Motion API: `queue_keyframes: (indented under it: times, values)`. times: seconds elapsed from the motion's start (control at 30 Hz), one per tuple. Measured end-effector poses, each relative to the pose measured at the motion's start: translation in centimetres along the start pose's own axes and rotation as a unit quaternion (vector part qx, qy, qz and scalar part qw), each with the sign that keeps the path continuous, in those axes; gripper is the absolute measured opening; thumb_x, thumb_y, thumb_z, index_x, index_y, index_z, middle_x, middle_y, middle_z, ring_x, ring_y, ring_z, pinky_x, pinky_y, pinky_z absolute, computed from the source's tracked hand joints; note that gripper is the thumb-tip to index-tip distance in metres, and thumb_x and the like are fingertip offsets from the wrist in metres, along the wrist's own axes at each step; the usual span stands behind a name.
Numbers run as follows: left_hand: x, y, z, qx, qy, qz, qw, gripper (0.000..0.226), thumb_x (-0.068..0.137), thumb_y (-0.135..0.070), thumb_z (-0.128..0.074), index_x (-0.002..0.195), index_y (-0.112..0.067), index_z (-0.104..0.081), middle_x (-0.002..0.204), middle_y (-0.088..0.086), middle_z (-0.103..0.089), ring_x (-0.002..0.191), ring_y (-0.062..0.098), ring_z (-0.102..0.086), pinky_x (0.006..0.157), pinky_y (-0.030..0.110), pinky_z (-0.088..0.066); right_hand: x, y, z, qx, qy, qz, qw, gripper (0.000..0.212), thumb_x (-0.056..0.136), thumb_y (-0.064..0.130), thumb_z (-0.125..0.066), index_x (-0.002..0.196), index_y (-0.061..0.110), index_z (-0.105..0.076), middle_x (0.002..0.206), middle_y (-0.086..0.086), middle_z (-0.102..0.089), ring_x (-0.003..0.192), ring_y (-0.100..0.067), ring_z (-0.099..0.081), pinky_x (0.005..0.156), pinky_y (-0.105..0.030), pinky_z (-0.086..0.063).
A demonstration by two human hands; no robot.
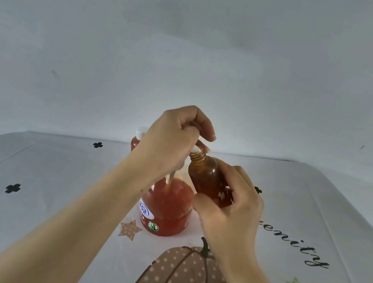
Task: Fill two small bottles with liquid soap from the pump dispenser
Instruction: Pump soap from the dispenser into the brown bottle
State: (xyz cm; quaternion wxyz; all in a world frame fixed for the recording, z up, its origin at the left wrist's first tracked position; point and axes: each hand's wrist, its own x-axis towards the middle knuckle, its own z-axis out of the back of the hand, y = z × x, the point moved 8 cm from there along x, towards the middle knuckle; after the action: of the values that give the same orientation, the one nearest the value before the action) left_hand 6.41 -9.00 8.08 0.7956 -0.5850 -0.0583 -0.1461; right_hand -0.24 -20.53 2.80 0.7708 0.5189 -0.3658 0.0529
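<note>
At frame centre the pump dispenser (pixel 165 211) stood on the counter (pixel 52 181). The left hand (pixel 171 139) had its fingers curled round the pump head, apparently to press. The right hand (pixel 230 212) had its fingers clamped on a small bottle (pixel 206 176), tilted so that its open neck met the spout (pixel 195 149). A capped second bottle (pixel 137 142) stood behind

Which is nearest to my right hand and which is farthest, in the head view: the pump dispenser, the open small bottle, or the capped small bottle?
1. open small bottle: held in the right hand, tilted toward the nozzle.
2. pump dispenser: just left of that hand, under the left hand.
3. capped small bottle: at the back, behind the left hand.
</note>
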Motion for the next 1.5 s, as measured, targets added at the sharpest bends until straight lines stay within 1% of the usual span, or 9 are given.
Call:
queue_keyframes:
  times: [0.23,0.37,0.43,0.53,0.6,0.67,0.9,1.2,1.5]
  values:
    - [-0.3,-0.2,0.1,0.002,-0.004,-0.002,1.000,0.042,0.084,0.008,-0.030,0.075,-0.017,-0.063,0.088,-0.004,-0.073,0.068,0.008,-0.070,0.057,0.029,-0.039,0.0,0.1,0.0,0.015,-0.006,0.001,1.000,0.032,0.054,0.040,-0.056,0.085,0.045,-0.064,0.072,0.015,-0.055,0.065,-0.002,-0.055,0.059,-0.006,-0.036]
    - [-0.1,-0.5,0.6,0.010,-0.026,-0.017,0.999,0.043,0.081,0.005,-0.031,0.071,-0.020,-0.065,0.084,0.002,-0.073,0.074,0.046,-0.063,0.062,0.037,-0.041,0.1,0.2,0.0,0.004,-0.006,0.004,1.000,0.038,0.056,0.039,-0.058,0.092,0.037,-0.069,0.078,0.012,-0.061,0.072,-0.005,-0.058,0.063,-0.006,-0.038]
    - [0.0,-0.6,0.8,0.001,-0.034,-0.029,0.999,0.040,0.082,0.005,-0.031,0.077,-0.016,-0.065,0.084,-0.001,-0.073,0.073,0.051,-0.060,0.063,0.039,-0.042,0.1,0.5,0.0,0.004,-0.004,0.010,1.000,0.039,0.058,0.038,-0.062,0.097,0.036,-0.069,0.083,0.011,-0.063,0.075,-0.004,-0.060,0.064,-0.005,-0.039]
    - [0.0,-0.6,1.4,-0.034,-0.051,-0.032,0.998,0.032,0.086,0.005,-0.037,0.086,-0.010,-0.065,0.083,-0.001,-0.073,0.075,0.037,-0.066,0.066,0.036,-0.047,0.1,0.8,0.0,0.001,-0.009,0.019,1.000,0.044,0.059,0.027,-0.068,0.103,0.030,-0.071,0.087,0.010,-0.066,0.077,-0.003,-0.061,0.065,-0.005,-0.040]
    - [0.0,-0.6,1.5,-0.055,-0.059,-0.033,0.996,0.027,0.087,0.004,-0.041,0.088,-0.009,-0.065,0.081,0.000,-0.072,0.070,0.017,-0.068,0.071,0.030,-0.052,0.1,0.9,0.1,0.002,-0.014,0.020,1.000,0.050,0.059,0.033,-0.063,0.107,0.025,-0.072,0.087,0.011,-0.066,0.076,-0.003,-0.060,0.065,-0.006,-0.040]
    - [0.0,-0.5,1.6,-0.076,-0.067,-0.031,0.994,0.025,0.088,0.002,-0.043,0.086,-0.011,-0.065,0.080,0.000,-0.072,0.069,0.012,-0.067,0.071,0.028,-0.053,0.0,0.9,0.2,0.010,-0.018,0.018,1.000,0.057,0.057,0.037,-0.057,0.111,0.023,-0.071,0.087,0.012,-0.066,0.075,-0.004,-0.060,0.065,-0.007,-0.041]
    - [-0.1,-0.4,1.9,-0.164,-0.053,-0.004,0.985,0.019,0.093,-0.006,-0.046,0.086,-0.007,-0.063,0.087,0.013,-0.071,0.069,0.017,-0.067,0.062,0.023,-0.048,0.1,0.6,0.2,-0.007,-0.016,0.021,1.000,0.052,0.057,0.014,-0.066,0.108,0.022,-0.071,0.089,0.008,-0.068,0.077,-0.005,-0.060,0.066,-0.007,-0.041]
    - [0.0,-0.1,1.9,-0.126,-0.064,-0.009,0.990,0.025,0.089,-0.003,-0.044,0.080,-0.013,-0.065,0.077,0.004,-0.073,0.078,0.022,-0.067,0.075,0.037,-0.047,0.0,0.9,0.3,-0.008,-0.015,0.015,1.000,0.050,0.059,0.030,-0.064,0.109,0.023,-0.070,0.087,0.017,-0.063,0.077,0.000,-0.058,0.068,-0.003,-0.038]
    - [0.2,0.0,1.4,-0.104,-0.054,0.007,0.993,0.033,0.084,0.006,-0.039,0.085,-0.014,-0.065,0.081,0.005,-0.072,0.076,0.020,-0.066,0.070,0.034,-0.048,0.0,0.8,0.3,0.000,-0.017,0.010,1.000,0.047,0.059,0.015,-0.068,0.105,0.023,-0.071,0.085,0.012,-0.064,0.075,-0.005,-0.058,0.066,-0.005,-0.038]
